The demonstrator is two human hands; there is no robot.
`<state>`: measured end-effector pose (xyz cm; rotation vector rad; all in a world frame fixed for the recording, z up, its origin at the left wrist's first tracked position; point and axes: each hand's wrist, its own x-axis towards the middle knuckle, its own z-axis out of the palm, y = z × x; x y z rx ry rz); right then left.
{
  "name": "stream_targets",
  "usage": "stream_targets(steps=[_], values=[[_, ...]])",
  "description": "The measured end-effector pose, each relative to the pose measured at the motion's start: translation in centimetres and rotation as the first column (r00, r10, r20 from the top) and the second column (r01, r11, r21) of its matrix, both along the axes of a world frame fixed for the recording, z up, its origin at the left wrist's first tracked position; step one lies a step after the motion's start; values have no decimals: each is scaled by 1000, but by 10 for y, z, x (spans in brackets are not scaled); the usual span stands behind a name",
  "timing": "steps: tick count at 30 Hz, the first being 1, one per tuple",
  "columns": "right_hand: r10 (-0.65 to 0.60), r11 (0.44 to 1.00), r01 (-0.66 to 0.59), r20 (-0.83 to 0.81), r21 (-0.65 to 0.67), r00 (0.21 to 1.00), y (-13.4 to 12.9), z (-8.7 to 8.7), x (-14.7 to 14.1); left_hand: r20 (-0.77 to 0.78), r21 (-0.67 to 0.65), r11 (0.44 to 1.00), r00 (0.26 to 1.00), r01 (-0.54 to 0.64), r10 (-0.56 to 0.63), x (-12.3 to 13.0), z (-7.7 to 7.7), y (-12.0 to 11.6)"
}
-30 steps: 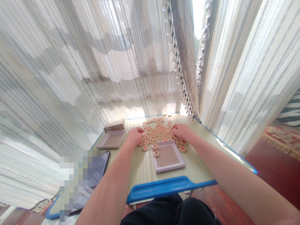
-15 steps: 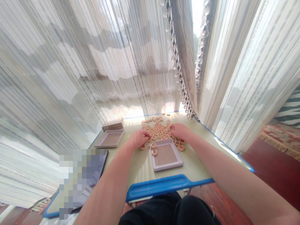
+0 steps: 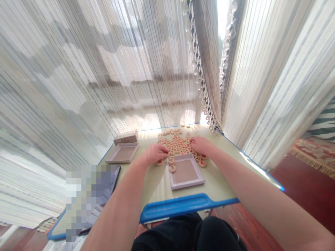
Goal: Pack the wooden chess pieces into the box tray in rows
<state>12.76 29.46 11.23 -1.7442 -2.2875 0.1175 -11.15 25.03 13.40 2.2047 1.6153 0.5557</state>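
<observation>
Round wooden Chinese chess pieces [image 3: 178, 145] with red and dark characters lie in a loose pile on the table. At the pile's left edge is my left hand [image 3: 157, 153], fingers bent and closed on a Chinese chess piece [image 3: 168, 155]. Against the right side rests my right hand [image 3: 201, 144], its fingers drawn together at the outer pieces; what they hold, if anything, is hidden. A shallow open box tray [image 3: 186, 171] sits in front of the pile. Inside its left side are two pieces, one of them a dark-lettered piece [image 3: 172, 168].
A second shallow box tray [image 3: 123, 153] lies at the left, with a stacked box [image 3: 126, 136] behind it. A tablet [image 3: 115, 177], partly blurred out, is nearer on the left. The table [image 3: 222, 184] has a blue rim with a trough [image 3: 178, 206]. Curtains hang behind it.
Both hands stay at nearly the same spots beside the pile. The left fingers have shifted very slightly; the view has tilted a little.
</observation>
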Motion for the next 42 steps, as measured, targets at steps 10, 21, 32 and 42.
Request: stream_targets(steps=[10,21,32,42], values=[[-203,979,190,-263,-72,943,4,1,6,-61,-34,999,998,23,-25,2,0,-1],[-277,961,259,-351,-98,895,15,-3,17,-170,105,994,985,36,-18,0,-3,3],[-184,976,212,-328,51,927,9,1,13,-122,251,965,987,-71,104,1,-4,7],[-219,974,224,-287,-17,933,7,0,11,-107,238,970,991,-56,84,2,-5,6]])
